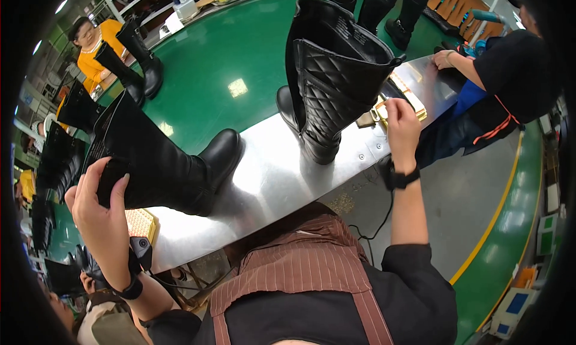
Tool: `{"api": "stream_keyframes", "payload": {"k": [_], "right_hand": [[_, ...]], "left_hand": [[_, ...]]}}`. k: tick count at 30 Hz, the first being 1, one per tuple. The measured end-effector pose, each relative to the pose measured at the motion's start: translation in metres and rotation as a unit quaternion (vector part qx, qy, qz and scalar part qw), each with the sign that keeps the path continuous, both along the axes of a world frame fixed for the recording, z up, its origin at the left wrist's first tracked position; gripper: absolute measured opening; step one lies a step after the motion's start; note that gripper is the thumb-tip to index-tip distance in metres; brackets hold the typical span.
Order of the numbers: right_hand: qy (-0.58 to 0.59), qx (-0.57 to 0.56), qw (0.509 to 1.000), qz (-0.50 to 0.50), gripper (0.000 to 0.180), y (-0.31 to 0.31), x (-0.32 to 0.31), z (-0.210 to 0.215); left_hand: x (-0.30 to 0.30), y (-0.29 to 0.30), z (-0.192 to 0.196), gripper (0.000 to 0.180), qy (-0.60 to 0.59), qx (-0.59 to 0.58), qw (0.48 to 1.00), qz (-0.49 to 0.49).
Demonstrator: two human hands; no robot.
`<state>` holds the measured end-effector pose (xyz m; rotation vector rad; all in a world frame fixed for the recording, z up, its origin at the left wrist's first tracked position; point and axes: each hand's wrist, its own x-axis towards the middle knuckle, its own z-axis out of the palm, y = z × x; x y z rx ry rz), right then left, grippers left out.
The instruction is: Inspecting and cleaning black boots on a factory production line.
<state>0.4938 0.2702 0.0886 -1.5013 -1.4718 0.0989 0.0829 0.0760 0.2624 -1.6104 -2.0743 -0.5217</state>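
Two tall black boots stand on a metal-topped work table [258, 183]. At the left, the smooth black boot [162, 165] has its toe pointing right, and my left hand [99, 216] grips its shaft near the top between thumb and fingers. The other boot [330, 96], quilted on its shaft, stands upright with its top open, touched by neither hand. My right hand [403, 129] is just right of it, fingertips pinched together beside a yellow tray [417, 108]. Whatever is in that pinch is too small to make out.
A green conveyor belt [198, 69] runs behind the table, carrying more black boots [144, 63]. A yellow stack with a dotted top [141, 224] lies by my left wrist. A co-worker in black [510, 75] works at the right; a person in yellow [99, 45] sits across the belt.
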Motion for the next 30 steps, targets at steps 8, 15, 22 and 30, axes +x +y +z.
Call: {"api": "stream_keyframes", "payload": {"k": [8, 15, 22, 30], "right_hand": [[-0.251, -0.257, 0.927, -0.103, 0.037, 0.058, 0.053, -0.068], [-0.051, 0.043, 0.996, -0.055, 0.028, 0.05, 0.073, -0.063], [0.141, 0.134, 0.836, 0.512, 0.021, -0.096, -0.039, 0.071], [0.33, -0.262, 0.654, 0.628, 0.024, -0.119, -0.172, 0.072]], "left_hand": [[0.021, 0.004, 0.013, 0.026, -0.05, 0.094, 0.993, -0.04], [0.023, -0.02, 0.004, 0.028, -0.119, 0.08, 0.99, 0.015], [0.032, -0.025, -0.01, 0.02, -0.055, 0.117, 0.991, -0.038], [0.051, -0.028, -0.019, 0.024, -0.019, 0.166, 0.982, -0.086]]}}
